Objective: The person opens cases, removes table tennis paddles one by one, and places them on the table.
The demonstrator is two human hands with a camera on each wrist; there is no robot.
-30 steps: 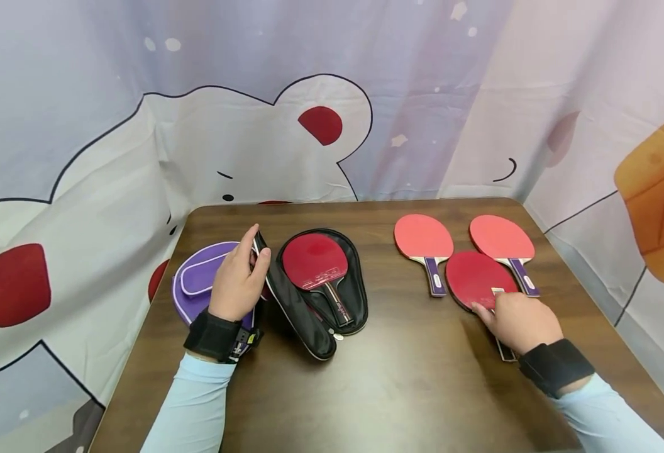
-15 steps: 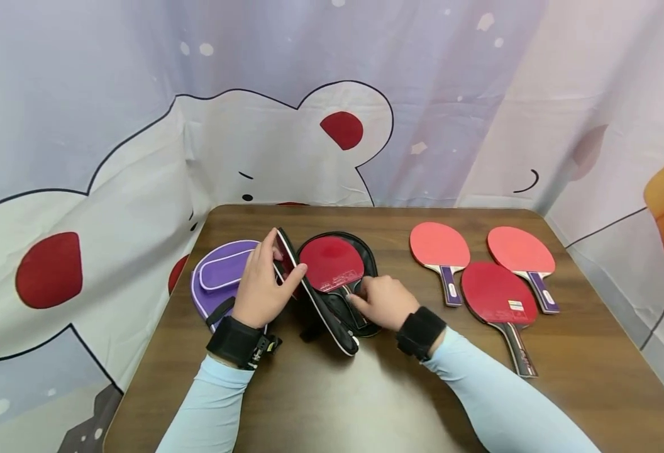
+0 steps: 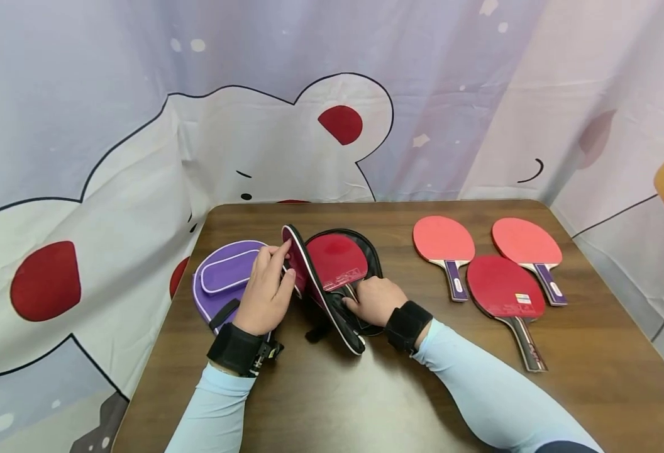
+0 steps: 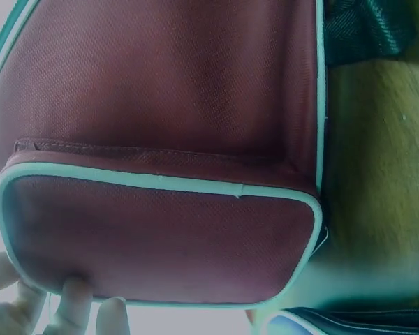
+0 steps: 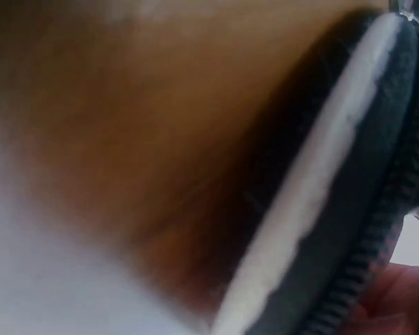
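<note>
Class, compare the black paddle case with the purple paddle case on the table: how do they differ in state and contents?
The black case lies open with a red paddle inside; the purple case lies shut and flat. The left hand holds the black case's lid up; nothing lifts the purple case. Both are paddle-shaped and rest on the table.

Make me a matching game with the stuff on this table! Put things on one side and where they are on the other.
Things:
1. purple case
2. black case
3. dark red paddle
4. left hand

Places:
A. lies free on the table's right side
B. holds up the black case's flap
C. lies flat at the table's left side
D. open, with a red paddle inside

Pairs: 1-C, 2-D, 3-A, 4-B
</note>
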